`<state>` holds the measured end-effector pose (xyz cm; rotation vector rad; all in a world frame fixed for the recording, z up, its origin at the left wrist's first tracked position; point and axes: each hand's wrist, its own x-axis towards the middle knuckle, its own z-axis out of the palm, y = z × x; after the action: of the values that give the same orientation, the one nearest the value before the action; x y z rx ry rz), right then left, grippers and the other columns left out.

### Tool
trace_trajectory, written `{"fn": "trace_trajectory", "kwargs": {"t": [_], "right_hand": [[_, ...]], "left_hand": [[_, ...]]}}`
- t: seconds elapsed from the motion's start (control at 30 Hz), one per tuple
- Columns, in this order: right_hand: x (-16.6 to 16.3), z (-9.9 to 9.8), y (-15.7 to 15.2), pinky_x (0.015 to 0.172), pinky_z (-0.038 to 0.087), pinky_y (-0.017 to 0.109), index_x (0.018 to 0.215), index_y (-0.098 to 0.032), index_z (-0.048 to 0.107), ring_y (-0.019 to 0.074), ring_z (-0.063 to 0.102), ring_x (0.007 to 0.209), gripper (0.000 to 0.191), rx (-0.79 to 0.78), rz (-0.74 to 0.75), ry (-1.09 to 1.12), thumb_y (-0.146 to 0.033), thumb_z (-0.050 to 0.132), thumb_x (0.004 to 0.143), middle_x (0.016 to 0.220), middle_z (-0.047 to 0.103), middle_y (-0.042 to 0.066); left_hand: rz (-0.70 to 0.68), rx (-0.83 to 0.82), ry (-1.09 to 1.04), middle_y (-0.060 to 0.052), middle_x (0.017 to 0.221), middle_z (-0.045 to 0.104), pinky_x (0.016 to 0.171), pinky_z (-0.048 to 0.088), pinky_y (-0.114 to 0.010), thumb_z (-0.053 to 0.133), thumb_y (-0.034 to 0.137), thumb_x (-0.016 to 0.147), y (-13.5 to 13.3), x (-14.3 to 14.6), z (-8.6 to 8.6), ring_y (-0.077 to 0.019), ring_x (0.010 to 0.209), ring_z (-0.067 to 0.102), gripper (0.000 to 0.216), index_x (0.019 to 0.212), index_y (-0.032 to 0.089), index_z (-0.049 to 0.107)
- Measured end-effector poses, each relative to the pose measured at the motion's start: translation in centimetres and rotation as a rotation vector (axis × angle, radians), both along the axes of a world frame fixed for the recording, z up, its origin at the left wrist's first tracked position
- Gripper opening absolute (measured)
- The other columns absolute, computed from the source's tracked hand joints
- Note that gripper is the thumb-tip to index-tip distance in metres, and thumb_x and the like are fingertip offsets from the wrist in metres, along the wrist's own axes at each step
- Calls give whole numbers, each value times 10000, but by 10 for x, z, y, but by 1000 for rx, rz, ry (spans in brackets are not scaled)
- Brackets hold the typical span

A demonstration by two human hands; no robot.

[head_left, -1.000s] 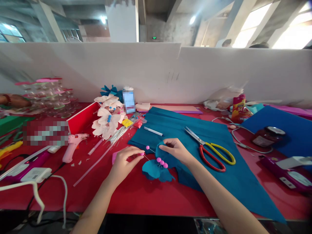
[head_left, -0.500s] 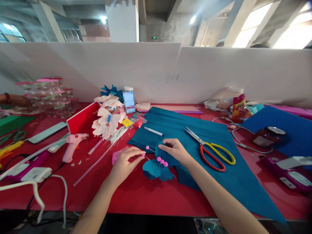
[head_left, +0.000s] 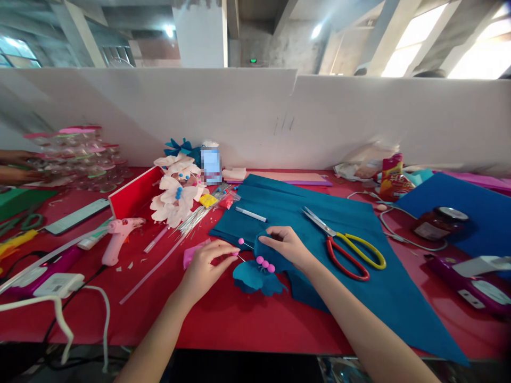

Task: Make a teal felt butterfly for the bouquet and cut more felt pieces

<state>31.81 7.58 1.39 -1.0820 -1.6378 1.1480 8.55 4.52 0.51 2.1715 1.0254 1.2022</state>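
A small teal felt flower (head_left: 255,276) with pink bead-tipped stamens (head_left: 265,264) lies on the red table (head_left: 223,314). My left hand (head_left: 205,263) pinches a thin wire with a pink bead at its tip, just left of the flower. My right hand (head_left: 285,246) is closed on a teal felt petal (head_left: 264,246) at the flower's upper edge. Another pink bead (head_left: 241,241) stands on a wire between the two hands. Under my right forearm spreads a large teal felt sheet (head_left: 359,266).
Red and yellow scissors (head_left: 347,247) and a white pen (head_left: 250,215) lie on the teal sheet. A pink glue gun (head_left: 117,236), wire bundle (head_left: 195,218) and cream flowers (head_left: 175,194) sit left. A jar (head_left: 437,223), cables and blue felt (head_left: 471,213) are right. Another person's hands (head_left: 16,167) show far left.
My hands have barely moved, the left fingers shifting slightly on the wire. At far left the other person's hands shifted.
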Motion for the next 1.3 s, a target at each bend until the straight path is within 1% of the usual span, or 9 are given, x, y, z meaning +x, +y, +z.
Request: {"fn": "trace_trajectory", "kwargs": {"t": [0.13, 0.27, 0.33, 0.5, 0.67, 0.9, 1.07, 1.2, 1.3], "right_hand": [[0, -1, 0, 528, 310, 248, 622, -159, 551, 101, 416, 552, 353, 21, 5, -6, -464, 655, 768, 592, 483, -30], [1, -2, 1, 530, 299, 248, 631, -159, 553, 99, 393, 563, 358, 36, -8, -14, -472, 647, 777, 598, 461, -34], [2, -2, 1, 534, 302, 248, 633, -161, 552, 100, 391, 568, 359, 42, -22, -10, -476, 647, 777, 604, 458, -34], [-1, -1, -1, 534, 307, 247, 630, -161, 554, 105, 389, 575, 367, 39, -44, 0, -486, 640, 777, 606, 462, -26], [-5, -7, -2, 535, 314, 242, 629, -161, 553, 102, 390, 574, 358, 27, -42, 18, -469, 638, 789, 604, 458, -31], [-7, -13, -1, 514, 301, 237, 618, -166, 541, 95, 371, 548, 373, 27, -47, -4, -484, 626, 794, 578, 436, -45], [-8, -12, -1, 486, 277, 236, 586, -174, 487, 92, 341, 538, 408, 39, -89, -4, -500, 630, 784, 571, 393, -44], [-8, -14, 0, 505, 298, 246, 589, -174, 497, 101, 355, 560, 400, 79, -169, 26, -497, 652, 768, 587, 412, -28], [-8, -15, 1, 507, 314, 252, 610, -175, 526, 110, 379, 562, 387, 77, -204, 39, -508, 665, 751, 596, 454, -15]], "left_hand": [[1, -28, -1, -35, 971, 700, 789, 524, -288, 619, 255, 861, 0, -1, -2, -177, 906, 648, 160, 997, 255, 703], [51, -170, -49, -51, 1067, 691, 734, 551, -292, 615, 304, 862, 0, -3, -6, -176, 865, 667, 368, 1227, 273, 585], [78, -221, -83, -64, 1121, 678, 734, 558, -294, 615, 321, 859, 0, -4, -8, -176, 868, 674, 432, 1280, 264, 540], [105, -213, -88, -60, 1049, 711, 759, 564, -297, 633, 343, 842, 0, -4, -10, -191, 881, 682, 326, 1146, 228, 645], [145, -178, -86, -57, 1056, 710, 805, 558, -318, 615, 352, 854, 1, -3, -8, -206, 934, 675, 292, 1114, 226, 659], [142, -129, -56, -73, 1040, 703, 828, 548, -336, 593, 343, 866, 2, -1, -8, -216, 948, 665, 218, 1008, 212, 696], [171, -231, -145, -66, 1098, 689, 764, 561, -308, 544, 396, 887, 0, -2, -5, -207, 944, 670, 310, 1136, 232, 626], [175, -351, -237, -79, 1180, 647, 852, 533, -332, 482, 436, 909, -1, -2, -4, -221, 1064, 623, 366, 1196, 229, 574], [229, -261, -213, -80, 1216, 605, 917, 499, -365, 573, 426, 856, 1, -2, -6, -241, 1128, 574, 365, 1167, 237, 579]]}}
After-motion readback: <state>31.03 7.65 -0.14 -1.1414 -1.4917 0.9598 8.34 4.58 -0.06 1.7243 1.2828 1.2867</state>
